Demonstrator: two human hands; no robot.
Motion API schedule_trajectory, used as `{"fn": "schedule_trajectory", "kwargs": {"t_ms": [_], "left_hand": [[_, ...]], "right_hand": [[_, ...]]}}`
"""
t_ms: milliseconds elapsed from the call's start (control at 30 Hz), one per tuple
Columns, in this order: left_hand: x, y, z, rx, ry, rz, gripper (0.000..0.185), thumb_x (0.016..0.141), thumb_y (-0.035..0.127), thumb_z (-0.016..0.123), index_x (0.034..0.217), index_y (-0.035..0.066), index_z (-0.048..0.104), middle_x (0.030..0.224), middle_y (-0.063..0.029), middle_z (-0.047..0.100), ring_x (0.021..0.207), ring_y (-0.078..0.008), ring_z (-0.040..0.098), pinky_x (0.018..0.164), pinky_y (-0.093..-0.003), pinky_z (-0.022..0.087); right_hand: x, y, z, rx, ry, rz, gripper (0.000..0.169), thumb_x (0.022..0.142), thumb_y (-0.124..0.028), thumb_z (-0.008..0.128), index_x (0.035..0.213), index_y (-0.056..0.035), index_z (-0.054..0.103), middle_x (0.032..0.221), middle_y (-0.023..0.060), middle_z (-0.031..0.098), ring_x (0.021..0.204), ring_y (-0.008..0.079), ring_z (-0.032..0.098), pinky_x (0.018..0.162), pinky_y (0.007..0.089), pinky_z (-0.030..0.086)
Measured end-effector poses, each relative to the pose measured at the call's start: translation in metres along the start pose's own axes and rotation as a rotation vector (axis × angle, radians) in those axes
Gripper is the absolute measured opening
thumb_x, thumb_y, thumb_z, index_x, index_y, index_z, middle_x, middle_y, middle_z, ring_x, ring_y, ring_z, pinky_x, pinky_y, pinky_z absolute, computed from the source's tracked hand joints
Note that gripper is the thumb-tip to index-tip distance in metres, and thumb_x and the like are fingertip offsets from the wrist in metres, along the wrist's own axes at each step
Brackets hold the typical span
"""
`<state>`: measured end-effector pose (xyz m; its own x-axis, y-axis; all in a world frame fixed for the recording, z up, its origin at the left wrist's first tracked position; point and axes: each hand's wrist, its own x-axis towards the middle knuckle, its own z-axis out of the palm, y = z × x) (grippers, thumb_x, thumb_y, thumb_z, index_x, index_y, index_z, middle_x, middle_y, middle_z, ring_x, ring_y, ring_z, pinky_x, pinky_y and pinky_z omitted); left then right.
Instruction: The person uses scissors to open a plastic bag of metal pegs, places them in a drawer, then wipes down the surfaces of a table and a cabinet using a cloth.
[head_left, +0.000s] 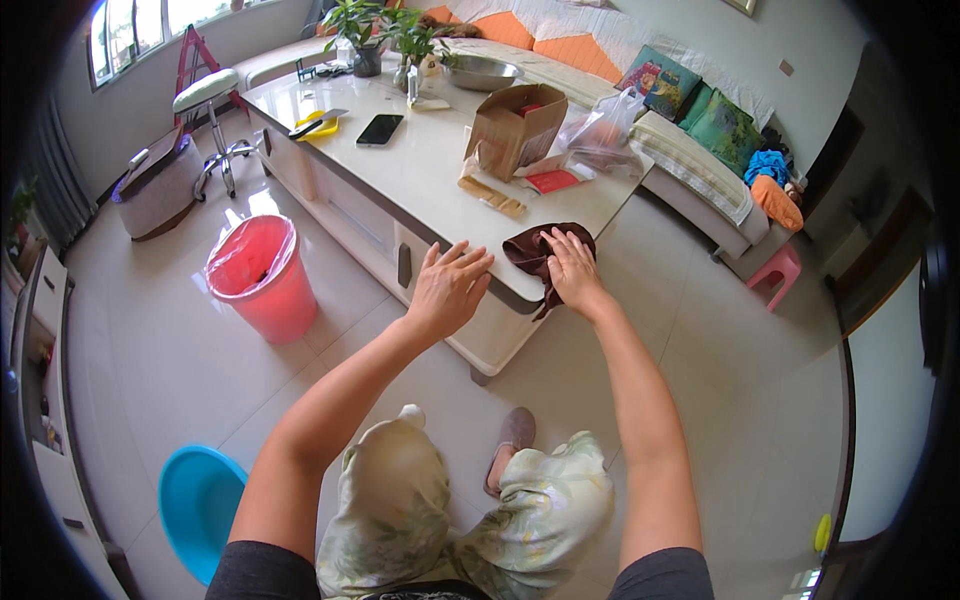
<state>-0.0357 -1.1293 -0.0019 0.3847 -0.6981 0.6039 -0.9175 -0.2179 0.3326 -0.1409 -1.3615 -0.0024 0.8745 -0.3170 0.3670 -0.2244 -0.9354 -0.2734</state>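
Note:
At the near right corner of the coffee table (420, 176), my right hand (574, 268) holds a dark brown cloth (529, 251) against the glossy top. Its fingers lie over the crumpled fabric, and part of the cloth hangs past the table's edge. My left hand (450, 285) is empty, palm down with the fingers apart, by the table's front edge; whether it touches the edge I cannot tell. Beyond the cloth, a folded strip of brown paper or card (491, 196) lies before an open cardboard box (517, 131). A red and white packet (555, 178) lies beside the box.
A smartphone (380, 130), a knife on a yellow item (319, 125), potted plants (367, 60), a metal basin (480, 73) and a plastic bag (604, 127) occupy the tabletop. A pink bin (277, 300) and a blue basin (199, 502) stand on the floor at left.

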Motion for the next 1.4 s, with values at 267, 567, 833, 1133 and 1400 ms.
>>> {"fn": "schedule_trajectory", "kwargs": {"t_ms": [267, 567, 833, 1133, 1400], "left_hand": [[-0.002, 0.0, 0.005, -0.024, 0.03, 0.036, 0.033, 0.09, 0.016, 0.054, 0.123, 0.011, 0.061, 0.128, -0.0097, 0.059, 0.127, -0.0306, 0.047, 0.108, -0.0506, 0.029], [0.016, -0.007, -0.015, 0.007, -0.073, 0.147, 0.03, 0.088, 0.016, 0.057, 0.117, 0.01, 0.063, 0.12, -0.0078, 0.063, 0.118, -0.0297, 0.055, 0.099, -0.0409, 0.044], [0.035, -0.021, -0.021, -0.035, -0.088, 0.212, 0.021, 0.088, 0.018, 0.059, 0.103, 0.01, 0.071, 0.104, -0.0035, 0.07, 0.099, -0.0236, 0.066, 0.083, -0.0343, 0.054], [0.044, -0.026, -0.017, -0.138, -0.073, 0.115, 0.017, 0.088, 0.018, 0.06, 0.092, 0.01, 0.074, 0.092, -0.0039, 0.072, 0.086, -0.0225, 0.068, 0.072, -0.0326, 0.056], [0.066, -0.028, -0.021, -1.188, -0.128, -0.554, 0.045, 0.101, 0.038, 0.042, 0.125, 0.002, 0.055, 0.114, -0.0099, 0.064, 0.097, -0.016, 0.064, 0.08, -0.0275, 0.051]], "right_hand": [[0.056, 0.052, 0.002, 0.313, -0.039, 0.08, 0.043, 0.091, -0.032, 0.047, 0.126, -0.0095, 0.059, 0.137, 0.016, 0.05, 0.134, 0.0333, 0.035, 0.113, 0.0444, 0.021], [0.127, 0.045, -0.03, -0.362, 0.096, 0.033, 0.089, 0.071, 0.004, 0.063, 0.146, -0.0204, 0.024, 0.148, 0.0204, 0.029, 0.1, 0.0396, 0.061, 0.08, 0.0455, 0.053], [0.168, 0.059, 0.002, -0.551, 0.123, -0.241, 0.04, 0.08, -0.006, 0.056, 0.119, -0.0127, 0.055, 0.103, 0.0106, 0.059, 0.077, 0.0303, 0.066, 0.063, 0.0401, 0.055], [0.151, 0.061, -0.041, -0.038, 0.28, -0.174, 0.016, 0.087, -0.01, 0.055, 0.1, -0.0049, 0.064, 0.104, 0.0142, 0.064, 0.096, 0.033, 0.062, 0.079, 0.0431, 0.051], [0.066, -0.009, -0.072, 0.112, 0.702, -0.472, 0.025, 0.082, -0.004, 0.062, 0.107, -0.0067, 0.066, 0.107, 0.0116, 0.066, 0.1, 0.0286, 0.063, 0.086, 0.0367, 0.051]]}}
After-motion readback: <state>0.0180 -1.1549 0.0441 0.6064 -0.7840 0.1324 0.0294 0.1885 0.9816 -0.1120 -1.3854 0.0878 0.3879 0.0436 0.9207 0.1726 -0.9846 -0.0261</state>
